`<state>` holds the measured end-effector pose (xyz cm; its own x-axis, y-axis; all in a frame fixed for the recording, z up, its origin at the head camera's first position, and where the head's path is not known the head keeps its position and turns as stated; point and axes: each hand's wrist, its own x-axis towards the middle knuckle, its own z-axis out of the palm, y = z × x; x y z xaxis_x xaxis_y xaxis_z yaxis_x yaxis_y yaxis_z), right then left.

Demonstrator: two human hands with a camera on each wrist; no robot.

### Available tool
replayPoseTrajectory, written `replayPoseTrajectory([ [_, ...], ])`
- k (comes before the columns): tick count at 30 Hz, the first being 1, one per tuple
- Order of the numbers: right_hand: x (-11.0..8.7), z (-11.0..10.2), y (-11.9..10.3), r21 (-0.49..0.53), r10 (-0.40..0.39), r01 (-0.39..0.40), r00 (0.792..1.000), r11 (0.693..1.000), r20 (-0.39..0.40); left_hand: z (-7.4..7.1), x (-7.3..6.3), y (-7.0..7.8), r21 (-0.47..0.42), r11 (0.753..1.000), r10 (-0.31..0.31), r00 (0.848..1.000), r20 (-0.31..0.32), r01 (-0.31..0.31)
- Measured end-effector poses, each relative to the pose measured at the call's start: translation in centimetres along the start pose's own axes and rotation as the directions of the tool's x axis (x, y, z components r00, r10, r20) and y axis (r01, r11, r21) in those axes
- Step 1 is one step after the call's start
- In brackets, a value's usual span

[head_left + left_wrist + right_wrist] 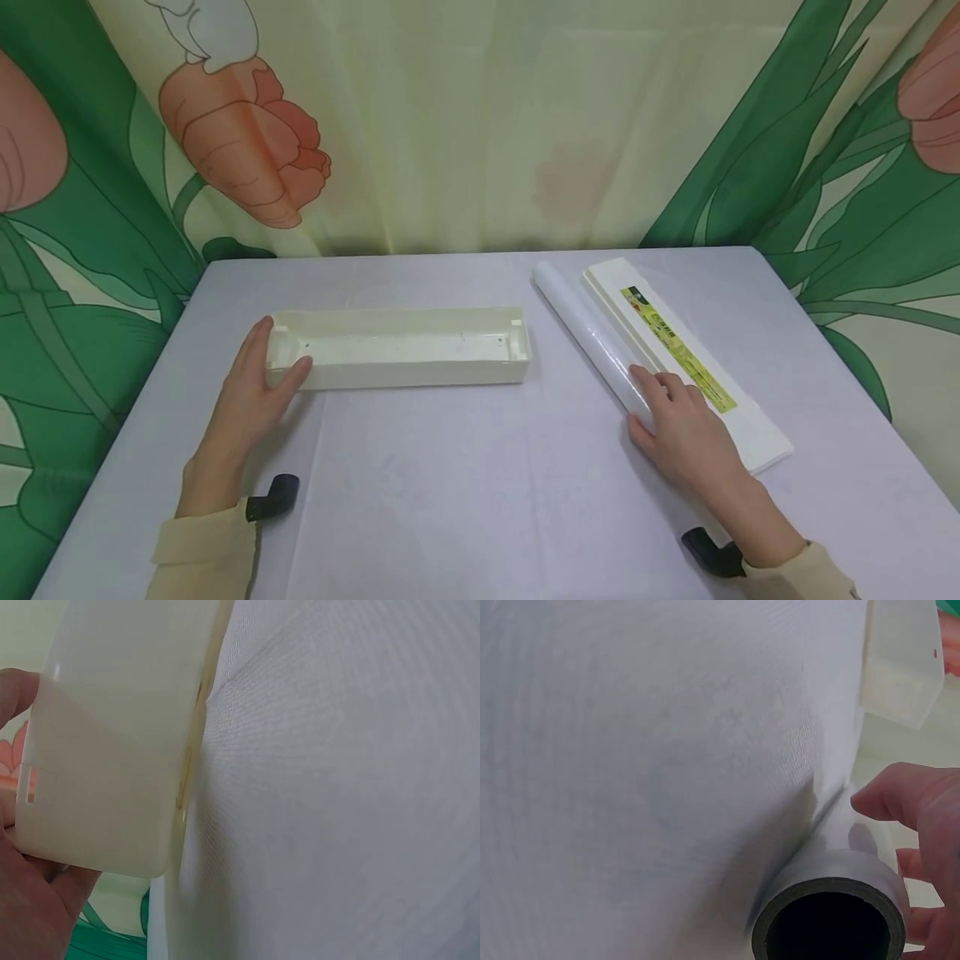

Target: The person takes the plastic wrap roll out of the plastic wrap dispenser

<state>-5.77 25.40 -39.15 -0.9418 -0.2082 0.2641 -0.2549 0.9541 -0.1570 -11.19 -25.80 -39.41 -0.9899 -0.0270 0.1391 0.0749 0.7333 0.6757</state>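
Note:
My left hand [243, 396] grips the left end of a long white open-topped plastic box [405, 377], thumb at the front wall and fingers round the end. In the left wrist view, the outer wall of the box [112, 750] fills the left side, with a small slot near its edge. My right hand [690, 433] is on the near end of a roll of cling film [588, 333], thumb on one side and fingers on the other. The right wrist view shows the hollow core end of the roll [832, 885]. Alongside the roll lies a long white lid [750, 429].
A yellow-green label [678, 348] runs along the lid. A white cloth [420, 483] covers the table, whose back edge meets a printed curtain [480, 125]. Black wrist-camera mounts [273, 497] sit at both cuffs.

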Motion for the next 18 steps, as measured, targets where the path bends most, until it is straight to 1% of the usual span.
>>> replayPoseTrajectory([
  [5, 0.3, -0.5, 0.0, 0.023, 0.076, -0.077, 0.995, 0.997, 0.061, -0.1, -0.1, 0.0, 0.004, 1.000, -0.002, 1.000, 0.000, 0.002],
  [8, 0.5, -0.8, 0.0, 0.035, 0.106, -0.109, 0.991, 0.993, 0.083, -0.2, -0.2, -0.1, 0.018, 1.000, -0.006, 1.000, -0.009, 0.006],
  [10, 0.7, -0.9, 0.0, 0.039, 0.103, -0.106, 0.992, 0.994, 0.068, -0.3, -0.3, -0.2, 0.022, 1.000, 0.000, 1.000, -0.021, 0.001],
  [16, 1.3, -1.0, 0.2, 0.040, 0.058, -0.057, 0.998, 0.998, -0.024, -0.7, -0.4, -0.5, 0.032, 0.999, 0.025, 0.998, -0.055, -0.023],
  [18, 1.6, -1.2, 0.1, 0.047, 0.053, -0.051, 0.998, 0.998, -0.046, -0.8, -0.4, -0.4, 0.038, 0.999, 0.021, 0.998, -0.059, -0.019],
])
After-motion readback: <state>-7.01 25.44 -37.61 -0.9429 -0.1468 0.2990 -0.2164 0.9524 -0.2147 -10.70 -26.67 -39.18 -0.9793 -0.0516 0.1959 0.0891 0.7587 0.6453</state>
